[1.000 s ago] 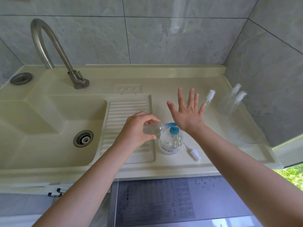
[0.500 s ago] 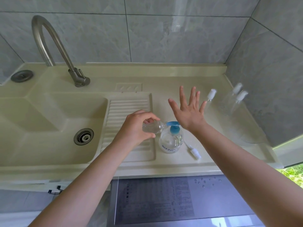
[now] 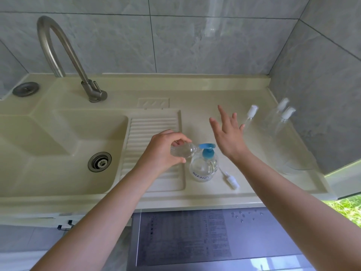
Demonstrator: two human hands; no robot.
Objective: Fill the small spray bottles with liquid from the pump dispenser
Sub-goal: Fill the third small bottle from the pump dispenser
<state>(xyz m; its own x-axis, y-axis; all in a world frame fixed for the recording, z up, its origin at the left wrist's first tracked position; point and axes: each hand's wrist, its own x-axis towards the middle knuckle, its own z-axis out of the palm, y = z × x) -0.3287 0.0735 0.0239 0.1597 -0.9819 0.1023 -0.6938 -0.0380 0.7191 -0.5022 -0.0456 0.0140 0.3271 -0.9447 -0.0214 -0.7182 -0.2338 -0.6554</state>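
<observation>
- Two hands over the tabletop: left hand, grip pinching a small spray bottle tilted, mouth at the blue nozzle of the pump dispenser.
- Right hand above the pump, fingers spread, holding nothing.
- Loose sprayer cap lies just right of the dispenser.

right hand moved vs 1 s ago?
Yes. The right hand has shifted right, off the blue pump head and nearer the capped spray bottle.
</observation>
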